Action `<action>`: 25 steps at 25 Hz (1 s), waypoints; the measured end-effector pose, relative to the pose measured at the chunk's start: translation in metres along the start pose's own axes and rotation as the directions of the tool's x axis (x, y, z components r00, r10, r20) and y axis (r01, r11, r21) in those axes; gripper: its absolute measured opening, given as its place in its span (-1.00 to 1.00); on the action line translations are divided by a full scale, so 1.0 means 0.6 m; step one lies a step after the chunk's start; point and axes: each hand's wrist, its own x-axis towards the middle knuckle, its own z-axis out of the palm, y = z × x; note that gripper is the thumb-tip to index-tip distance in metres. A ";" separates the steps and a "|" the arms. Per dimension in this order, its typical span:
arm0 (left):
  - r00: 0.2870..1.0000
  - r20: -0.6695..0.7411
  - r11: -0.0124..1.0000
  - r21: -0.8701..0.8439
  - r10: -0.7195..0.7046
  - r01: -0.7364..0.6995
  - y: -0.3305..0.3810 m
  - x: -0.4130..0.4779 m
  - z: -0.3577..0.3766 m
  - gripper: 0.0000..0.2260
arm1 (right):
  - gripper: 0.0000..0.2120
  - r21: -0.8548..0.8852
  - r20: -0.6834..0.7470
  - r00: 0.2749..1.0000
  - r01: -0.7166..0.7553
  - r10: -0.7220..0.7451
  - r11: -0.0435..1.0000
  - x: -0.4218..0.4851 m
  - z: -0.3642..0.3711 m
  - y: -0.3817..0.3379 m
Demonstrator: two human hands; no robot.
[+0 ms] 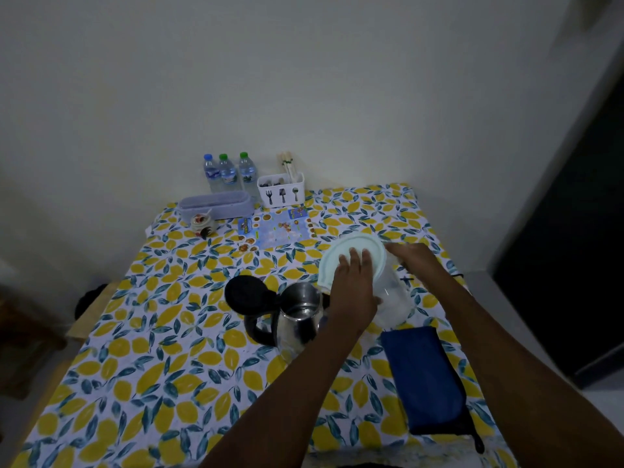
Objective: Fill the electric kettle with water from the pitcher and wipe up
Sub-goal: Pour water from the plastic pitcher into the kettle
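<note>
The left hand [354, 282] lies with fingers spread flat on the pale lid [351, 258] of one clear pitcher [388, 292], which is tilted toward the one steel electric kettle [297, 315]; the right hand [415, 258] is closed around the pitcher's far side, its fingertips hidden. The kettle's black lid [246, 292] stands open. One folded blue cloth [425, 376] lies just beside, near the table's right edge. Three water bottles [229, 173] and one cutlery caddy [280, 190] stand at the far edge. The lemon-print tablecloth [152, 366] is bare to the left. Any water stream is hard to make out.
</note>
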 end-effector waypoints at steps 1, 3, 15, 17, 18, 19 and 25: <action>0.999 0.023 0.999 0.033 0.028 -0.029 0.009 0.011 0.011 -0.09 | -0.63 0.038 -0.016 0.999 -0.035 0.035 0.999 0.007 -0.012 0.017; 0.994 0.081 0.994 0.075 0.079 -0.085 0.028 0.041 0.032 -0.10 | -0.68 0.122 -0.046 0.995 -0.088 0.094 0.989 0.023 -0.041 0.053; 0.923 0.338 0.920 0.273 0.183 -0.282 0.146 0.226 0.180 -0.12 | -0.61 0.322 -0.158 0.947 -0.218 0.279 0.921 0.153 -0.187 0.203; 0.919 0.349 0.913 0.287 0.183 -0.290 0.153 0.240 0.198 -0.14 | -0.65 0.367 -0.174 0.938 -0.222 0.301 0.903 0.175 -0.189 0.221; 0.921 0.345 0.912 0.291 0.183 -0.290 0.157 0.245 0.204 -0.15 | -0.67 0.388 -0.176 0.937 -0.216 0.303 0.896 0.184 -0.190 0.226; 0.923 0.338 0.910 0.298 0.183 -0.289 0.160 0.250 0.210 -0.16 | -0.69 0.401 -0.174 0.938 -0.210 0.299 0.892 0.195 -0.191 0.229; 0.932 0.305 0.903 0.316 0.195 -0.292 0.164 0.270 0.223 -0.23 | -0.76 0.429 -0.109 0.970 -0.149 0.215 0.891 0.240 -0.210 0.234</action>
